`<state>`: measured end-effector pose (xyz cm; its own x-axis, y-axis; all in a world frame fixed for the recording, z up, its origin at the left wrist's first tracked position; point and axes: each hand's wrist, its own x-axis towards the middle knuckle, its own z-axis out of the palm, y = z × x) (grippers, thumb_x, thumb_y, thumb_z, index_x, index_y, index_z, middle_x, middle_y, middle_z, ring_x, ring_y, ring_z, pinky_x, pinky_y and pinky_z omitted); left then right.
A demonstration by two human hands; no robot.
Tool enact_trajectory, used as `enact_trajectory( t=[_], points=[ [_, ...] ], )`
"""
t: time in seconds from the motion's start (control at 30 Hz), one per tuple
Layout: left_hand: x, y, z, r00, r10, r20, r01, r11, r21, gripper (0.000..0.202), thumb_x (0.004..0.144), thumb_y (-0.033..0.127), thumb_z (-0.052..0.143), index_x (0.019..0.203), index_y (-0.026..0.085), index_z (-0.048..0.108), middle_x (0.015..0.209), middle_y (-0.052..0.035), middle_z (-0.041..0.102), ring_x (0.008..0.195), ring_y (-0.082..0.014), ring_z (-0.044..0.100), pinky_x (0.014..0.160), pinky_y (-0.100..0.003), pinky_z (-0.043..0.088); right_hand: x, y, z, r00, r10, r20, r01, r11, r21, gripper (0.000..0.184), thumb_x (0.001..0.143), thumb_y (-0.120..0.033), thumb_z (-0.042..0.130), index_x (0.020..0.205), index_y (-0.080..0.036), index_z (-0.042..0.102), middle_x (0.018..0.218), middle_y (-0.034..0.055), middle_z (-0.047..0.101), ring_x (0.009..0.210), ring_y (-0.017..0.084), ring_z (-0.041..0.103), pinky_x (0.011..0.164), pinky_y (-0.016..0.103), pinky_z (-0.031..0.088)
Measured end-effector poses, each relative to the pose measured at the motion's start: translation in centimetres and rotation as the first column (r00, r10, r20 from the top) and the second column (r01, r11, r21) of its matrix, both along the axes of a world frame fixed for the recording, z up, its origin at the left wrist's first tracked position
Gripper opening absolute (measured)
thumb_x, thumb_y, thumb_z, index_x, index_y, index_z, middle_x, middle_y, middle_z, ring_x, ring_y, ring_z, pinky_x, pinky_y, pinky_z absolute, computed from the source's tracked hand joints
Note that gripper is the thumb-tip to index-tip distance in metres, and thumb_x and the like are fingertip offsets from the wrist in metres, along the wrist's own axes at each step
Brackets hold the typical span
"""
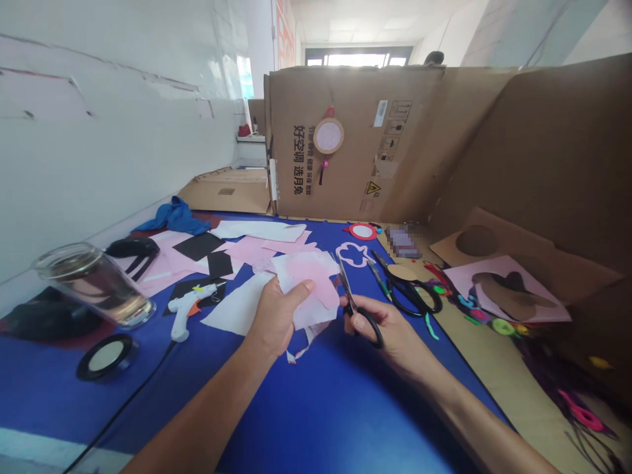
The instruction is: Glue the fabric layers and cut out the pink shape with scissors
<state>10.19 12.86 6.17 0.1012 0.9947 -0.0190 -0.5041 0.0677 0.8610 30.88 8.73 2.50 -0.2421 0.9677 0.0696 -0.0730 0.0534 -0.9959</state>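
My left hand [276, 319] pinches white paper [281, 264] with a pink paper piece [322, 289] lying over it, thumb on top. In my right hand [378, 324] are scissors [347, 282] with black handles, their blades pointing up and away beside the right edge of the paper. Whether the blades touch the paper I cannot tell. A curved paper strip [311, 342] hangs or lies just below the held sheets. Beyond the scissors lies a pink flower-shaped paper outline [353, 254]. Larger black-handled scissors [415, 296] rest to the right of my right hand.
At left are a glass of liquid [99, 283], a white glue gun [185, 308] with a cord, and a round black-rimmed container [106, 355]. Pink, white and black sheets [220, 263] spread behind. Cardboard walls [355, 184] stand at the back and right, with coloured craft bits [494, 322] nearby.
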Motion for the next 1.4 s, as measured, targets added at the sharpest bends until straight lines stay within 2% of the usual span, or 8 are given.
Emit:
enact_trajectory(
  t=[0.13, 0.43, 0.57, 0.8, 0.97, 1.2, 1.4],
  points=[
    [-0.6, 0.5, -0.1, 1.0, -0.006, -0.012, 0.005, 1.0, -0.007, 0.044, 0.067, 0.028, 0.099, 0.103, 0.013, 0.079, 0.096, -0.011, 0.084, 0.087, -0.0304, 0.08, 0.083, -0.043, 0.065, 0.2, 0.0, -0.4, 0.999, 0.003, 0.053, -0.003, 1.0, 0.008, 0.049, 0.09, -0.059, 0.083, 0.125, -0.024, 0.08, 0.085, 0.0, 0.063, 0.08, 0.018, 0.051, 0.077, 0.03, 0.043],
    [-1.6, 1.2, 0.6, 0.996, -0.047, -0.082, 0.047, 0.999, -0.003, 0.044, 0.064, 0.028, 0.098, 0.101, 0.012, 0.081, 0.091, -0.0114, 0.083, 0.088, -0.0309, 0.08, 0.08, -0.04, 0.065, 0.6, 0.1, 0.5, 0.994, 0.043, 0.101, -0.042, 0.999, -0.013, 0.048, 0.088, -0.06, 0.085, 0.119, -0.024, 0.081, 0.085, 0.0003, 0.063, 0.079, 0.019, 0.051, 0.076, 0.032, 0.042],
    [-2.0, 1.3, 0.8, 0.993, -0.067, -0.094, 0.068, 0.998, 0.007, 0.043, 0.063, 0.027, 0.099, 0.1, 0.012, 0.081, 0.092, -0.011, 0.083, 0.082, -0.0279, 0.079, 0.081, -0.041, 0.064, 0.6, 0.0, 0.9, 0.994, 0.037, 0.106, -0.035, 0.999, -0.024, 0.053, 0.085, -0.063, 0.086, 0.119, -0.023, 0.081, 0.084, 0.0009, 0.063, 0.08, 0.019, 0.051, 0.076, 0.032, 0.043],
    [-2.6, 1.6, 0.9, 0.986, -0.12, -0.116, 0.12, 0.993, -0.003, 0.048, 0.063, 0.027, 0.1, 0.104, 0.012, 0.08, 0.092, -0.0123, 0.083, 0.081, -0.0288, 0.079, 0.074, -0.039, 0.065, 1.0, 0.0, 1.6, 0.987, 0.084, 0.139, -0.08, 0.996, -0.033, 0.058, 0.083, -0.068, 0.086, 0.118, -0.022, 0.082, 0.081, 0.0004, 0.063, 0.076, 0.018, 0.05, 0.073, 0.031, 0.044],
    [-2.9, 1.6, 0.9, 0.98, -0.121, -0.158, 0.119, 0.993, -0.021, 0.047, 0.062, 0.027, 0.101, 0.101, 0.011, 0.081, 0.092, -0.0139, 0.084, 0.085, -0.0319, 0.08, 0.077, -0.04, 0.065, 1.5, 0.0, 1.3, 0.978, 0.152, 0.14, -0.146, 0.988, -0.053, 0.06, 0.086, -0.068, 0.083, 0.123, -0.021, 0.081, 0.081, 0.0013, 0.064, 0.074, 0.017, 0.05, 0.07, 0.03, 0.041],
    [-3.1, 1.5, 1.0, 0.969, -0.168, -0.179, 0.158, 0.985, -0.069, 0.048, 0.065, 0.027, 0.099, 0.107, 0.011, 0.08, 0.098, -0.0158, 0.084, 0.087, -0.033, 0.08, 0.079, -0.042, 0.064, 1.8, 0.1, 0.8, 0.984, 0.144, 0.101, -0.137, 0.988, -0.074, 0.063, 0.086, -0.069, 0.082, 0.126, -0.021, 0.081, 0.082, 0.0023, 0.067, 0.075, 0.019, 0.055, 0.072, 0.031, 0.042],
    [-3.4, 1.8, 0.9, 0.965, -0.169, -0.202, 0.158, 0.985, -0.069, 0.045, 0.066, 0.026, 0.098, 0.104, 0.011, 0.08, 0.096, -0.016, 0.083, 0.09, -0.0343, 0.08, 0.078, -0.041, 0.064, 2.2, 0.2, 0.6, 0.973, 0.182, 0.143, -0.173, 0.982, -0.069, 0.055, 0.092, -0.065, 0.08, 0.127, -0.022, 0.08, 0.082, 0.0015, 0.066, 0.072, 0.017, 0.05, 0.069, 0.03, 0.038]
  ],
)
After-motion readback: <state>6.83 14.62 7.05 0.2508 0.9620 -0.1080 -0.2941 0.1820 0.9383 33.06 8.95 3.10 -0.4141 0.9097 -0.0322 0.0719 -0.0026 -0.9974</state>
